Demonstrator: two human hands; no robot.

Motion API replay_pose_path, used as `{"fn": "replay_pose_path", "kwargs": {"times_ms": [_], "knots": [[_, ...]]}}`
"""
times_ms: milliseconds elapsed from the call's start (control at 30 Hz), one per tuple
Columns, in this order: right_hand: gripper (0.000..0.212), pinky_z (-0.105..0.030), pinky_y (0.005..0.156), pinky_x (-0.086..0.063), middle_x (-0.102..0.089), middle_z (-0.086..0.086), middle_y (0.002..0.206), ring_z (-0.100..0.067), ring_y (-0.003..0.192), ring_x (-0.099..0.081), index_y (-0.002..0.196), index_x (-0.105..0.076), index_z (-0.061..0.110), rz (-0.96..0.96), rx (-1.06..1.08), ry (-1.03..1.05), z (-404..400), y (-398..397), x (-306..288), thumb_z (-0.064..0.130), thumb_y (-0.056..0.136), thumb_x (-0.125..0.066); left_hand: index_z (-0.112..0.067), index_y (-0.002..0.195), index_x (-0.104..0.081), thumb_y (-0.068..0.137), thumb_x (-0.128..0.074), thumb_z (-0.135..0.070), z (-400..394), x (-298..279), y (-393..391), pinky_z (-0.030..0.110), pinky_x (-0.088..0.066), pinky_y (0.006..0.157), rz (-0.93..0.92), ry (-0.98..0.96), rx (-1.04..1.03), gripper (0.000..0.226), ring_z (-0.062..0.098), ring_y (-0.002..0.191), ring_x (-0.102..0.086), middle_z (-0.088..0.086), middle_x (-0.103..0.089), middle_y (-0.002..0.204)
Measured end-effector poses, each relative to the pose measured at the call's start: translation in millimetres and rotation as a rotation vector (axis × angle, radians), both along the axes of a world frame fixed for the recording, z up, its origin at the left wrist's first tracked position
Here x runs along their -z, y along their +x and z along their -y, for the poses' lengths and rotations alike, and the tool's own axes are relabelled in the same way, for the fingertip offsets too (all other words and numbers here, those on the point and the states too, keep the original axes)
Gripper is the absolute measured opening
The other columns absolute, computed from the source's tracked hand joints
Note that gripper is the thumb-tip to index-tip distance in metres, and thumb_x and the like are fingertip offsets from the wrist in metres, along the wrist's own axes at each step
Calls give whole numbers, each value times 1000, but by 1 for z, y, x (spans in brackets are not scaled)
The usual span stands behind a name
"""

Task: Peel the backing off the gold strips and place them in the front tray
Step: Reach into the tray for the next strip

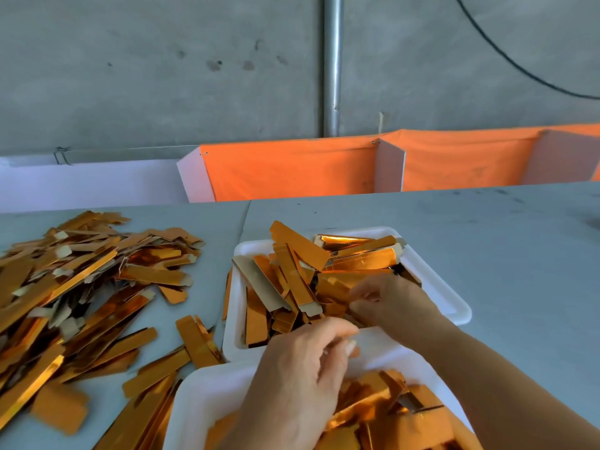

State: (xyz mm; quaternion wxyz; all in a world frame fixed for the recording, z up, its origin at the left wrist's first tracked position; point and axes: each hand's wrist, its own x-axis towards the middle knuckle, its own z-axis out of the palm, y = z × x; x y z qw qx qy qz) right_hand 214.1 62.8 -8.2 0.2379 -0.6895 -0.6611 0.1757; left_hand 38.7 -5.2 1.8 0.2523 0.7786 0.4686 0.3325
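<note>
No readable writing or brand on anything.

Far white foam tray [448, 297], mid worktop: heaped w/ shiny gold foil-card strips [293, 271], some flipped to show beige card backs, a few sticking out over its left and far rims. Near white foam tray [201, 394], at worktop's front edge, touching the far tray's near rim: holds more gold strips [399, 420], mostly at its right side.

Right hand [394, 303] over far tray's near-right part, fingers curled, tips pressed together on something among the strips; can't tell exactly what. Left hand [302, 368] over the seam betw. the two trays, fingers curled, thumb & forefinger pinching a small pale bit; blurred.

Loose pile of gold strips w/ beige backing [74, 287] covers the grey worktop [487, 238] at left, spilling toward front-left corner, some touching both trays' left sides.

Behind the far edge: orange fabric bins w/ white dividers [292, 170], grey concrete wall w/ metal pipe [332, 66].
</note>
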Motion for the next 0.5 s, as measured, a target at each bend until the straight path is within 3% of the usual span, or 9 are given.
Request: {"fn": "replay_pose_path", "kwargs": {"times_ms": [133,233,300,367,500], "knots": [[24,-18,57,-45,-63,11,71,-9,70,-61,66,-65,31,-663,211,195,7,12,-4,14,82,-71,-41,117,-58,95,-49,-33,-3,2,-2,-1,-40,80,58,39,-102,25,-17,98,-52,-28,-64,102],[17,-16,52,-51,-65,-5,89,-10,68,-68,83,-59,20,-1294,240,208,12,16,-9,5,87,-65,-42,118,-55,94,-47,-35,-5,3,-2,-6,-35,74,105,61,-163,26,-22,97,-48,-30,-62,101],[14,-16,50,-51,-66,-14,100,-12,69,-69,100,-57,16,-1549,216,161,14,16,-11,6,91,-59,-42,120,-54,94,-45,-39,-5,3,-1,-7,-34,74,109,68,-184,28,-19,93,-52,-30,-61,104],[21,-16,47,-50,-67,-16,99,-12,67,-66,112,-58,12,-1648,151,71,17,14,-14,6,92,-57,-43,120,-54,92,-40,-46,-4,1,0,-6,-34,74,103,57,-185,31,-22,89,-50,-32,-57,101],[6,-13,43,-47,-62,-6,67,-7,49,-57,82,-63,8,-1514,25,-77,29,3,-25,11,77,-64,-45,117,-53,78,-33,-67,-2,-2,-1,-4,-36,74,240,-46,-127,49,-23,92,-53,-37,-57,93]]}}
